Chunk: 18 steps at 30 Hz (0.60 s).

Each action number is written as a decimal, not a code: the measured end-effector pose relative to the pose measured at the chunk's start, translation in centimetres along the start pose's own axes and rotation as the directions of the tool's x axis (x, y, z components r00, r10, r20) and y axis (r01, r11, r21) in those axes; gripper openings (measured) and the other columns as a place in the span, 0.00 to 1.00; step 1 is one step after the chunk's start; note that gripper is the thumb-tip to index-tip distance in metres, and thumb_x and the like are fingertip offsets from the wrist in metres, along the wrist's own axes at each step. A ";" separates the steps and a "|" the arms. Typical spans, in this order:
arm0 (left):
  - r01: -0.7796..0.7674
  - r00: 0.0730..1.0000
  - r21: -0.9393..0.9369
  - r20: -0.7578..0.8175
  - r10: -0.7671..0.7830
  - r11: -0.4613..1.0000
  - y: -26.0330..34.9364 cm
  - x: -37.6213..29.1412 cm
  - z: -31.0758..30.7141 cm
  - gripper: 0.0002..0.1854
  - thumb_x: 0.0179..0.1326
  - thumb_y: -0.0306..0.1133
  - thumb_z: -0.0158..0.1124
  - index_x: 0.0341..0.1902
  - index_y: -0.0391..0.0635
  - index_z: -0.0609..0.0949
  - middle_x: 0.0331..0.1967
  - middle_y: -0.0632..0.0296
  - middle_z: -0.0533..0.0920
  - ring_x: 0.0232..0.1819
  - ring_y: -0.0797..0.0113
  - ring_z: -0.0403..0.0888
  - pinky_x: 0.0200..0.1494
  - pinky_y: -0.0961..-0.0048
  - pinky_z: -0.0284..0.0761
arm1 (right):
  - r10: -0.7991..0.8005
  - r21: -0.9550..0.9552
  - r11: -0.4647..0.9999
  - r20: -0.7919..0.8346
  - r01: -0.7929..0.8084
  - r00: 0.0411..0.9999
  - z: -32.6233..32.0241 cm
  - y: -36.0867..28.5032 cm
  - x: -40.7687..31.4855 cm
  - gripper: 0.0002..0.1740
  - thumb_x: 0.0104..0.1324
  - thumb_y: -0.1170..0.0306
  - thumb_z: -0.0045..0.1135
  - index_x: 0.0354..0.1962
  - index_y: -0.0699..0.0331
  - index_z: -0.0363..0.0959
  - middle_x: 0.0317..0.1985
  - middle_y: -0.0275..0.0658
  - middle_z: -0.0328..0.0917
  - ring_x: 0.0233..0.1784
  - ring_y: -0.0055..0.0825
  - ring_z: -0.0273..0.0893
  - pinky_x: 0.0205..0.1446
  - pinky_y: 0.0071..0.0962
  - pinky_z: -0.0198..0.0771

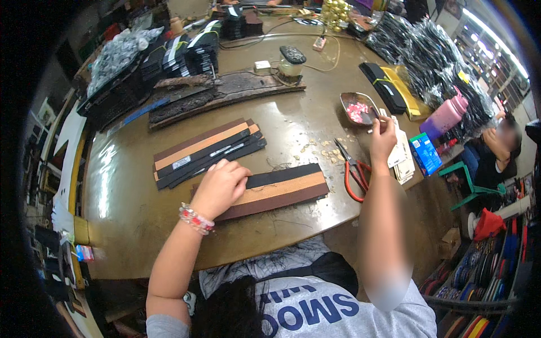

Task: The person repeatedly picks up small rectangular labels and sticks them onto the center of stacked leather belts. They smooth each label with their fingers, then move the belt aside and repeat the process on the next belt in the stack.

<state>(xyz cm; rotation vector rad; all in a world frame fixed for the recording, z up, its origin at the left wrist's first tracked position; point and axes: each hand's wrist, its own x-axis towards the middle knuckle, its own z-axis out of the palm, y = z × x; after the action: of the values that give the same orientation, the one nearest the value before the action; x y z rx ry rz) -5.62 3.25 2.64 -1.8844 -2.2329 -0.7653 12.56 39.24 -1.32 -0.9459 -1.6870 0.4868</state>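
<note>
My left hand rests, fingers curled, on the left part of a stack of striped fabric strips in black, tan and brown near the table's front edge. My right hand is raised beside a small bowl of pink and white bits, its fingers pinching a thin dark stick-like tool. Below that hand lie red-handled scissors, their blades pointing away from me. A second fanned stack of similar strips, some with small labels, lies beyond my left hand.
A long worn wooden board carries a lidded glass jar. At the right stand a pink and purple bottle and a blue box, near plastic-wrapped bundles. A black crate stands left. Another person sits at the right.
</note>
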 end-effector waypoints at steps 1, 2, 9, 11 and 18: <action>0.008 0.999 0.088 0.044 -0.012 0.996 -0.5 -0.1 0.9 0.09 0.57 0.30 0.62 0.42 0.43 0.81 0.35 0.56 0.78 0.39 0.53 0.78 0.44 0.62 0.75 | -0.022 0.014 1.000 0.029 0.021 0.999 -0.6 -1.5 -0.4 0.08 0.65 0.74 0.57 0.40 0.67 0.77 0.26 0.37 0.79 0.27 0.22 0.75 0.33 0.24 0.70; 0.022 0.999 -0.033 -0.034 -0.023 0.999 -0.9 -0.2 1.6 0.10 0.57 0.31 0.63 0.43 0.43 0.81 0.36 0.56 0.77 0.39 0.54 0.78 0.44 0.62 0.75 | -0.021 0.195 0.981 0.095 0.002 0.995 -0.9 -3.2 -1.1 0.07 0.65 0.74 0.57 0.41 0.66 0.78 0.26 0.34 0.78 0.26 0.19 0.73 0.31 0.22 0.69; 0.059 0.998 -0.193 0.035 -0.053 0.979 -0.2 1.5 5.3 0.10 0.60 0.35 0.64 0.40 0.42 0.80 0.35 0.55 0.76 0.35 0.53 0.78 0.39 0.63 0.75 | 0.051 0.517 0.694 0.659 -0.501 0.750 0.3 -11.1 -12.8 0.05 0.65 0.77 0.55 0.37 0.70 0.76 0.24 0.29 0.75 0.24 0.11 0.71 0.26 0.14 0.65; 0.049 0.998 -0.157 -0.018 -0.053 0.986 0.1 2.0 6.0 0.08 0.60 0.34 0.63 0.37 0.42 0.79 0.34 0.54 0.77 0.34 0.52 0.78 0.37 0.62 0.75 | 0.155 0.379 0.791 0.634 -0.480 0.758 1.0 -11.4 -14.7 0.04 0.64 0.78 0.55 0.36 0.71 0.75 0.24 0.31 0.76 0.24 0.11 0.71 0.26 0.14 0.65; 0.117 0.984 -0.280 -0.099 -0.149 0.953 -0.8 1.2 7.0 0.06 0.61 0.31 0.61 0.33 0.41 0.76 0.31 0.54 0.76 0.32 0.53 0.78 0.35 0.63 0.75 | -0.067 0.291 0.942 0.650 -0.166 0.757 0.8 -10.3 -15.5 0.05 0.56 0.77 0.59 0.30 0.70 0.77 0.23 0.36 0.80 0.25 0.14 0.74 0.31 0.18 0.69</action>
<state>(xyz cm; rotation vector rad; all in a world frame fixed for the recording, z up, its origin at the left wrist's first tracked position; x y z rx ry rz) -5.04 7.35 -3.18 -1.7512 -2.2962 -1.2319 9.70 20.95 -3.54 -0.5902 -2.1044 1.2156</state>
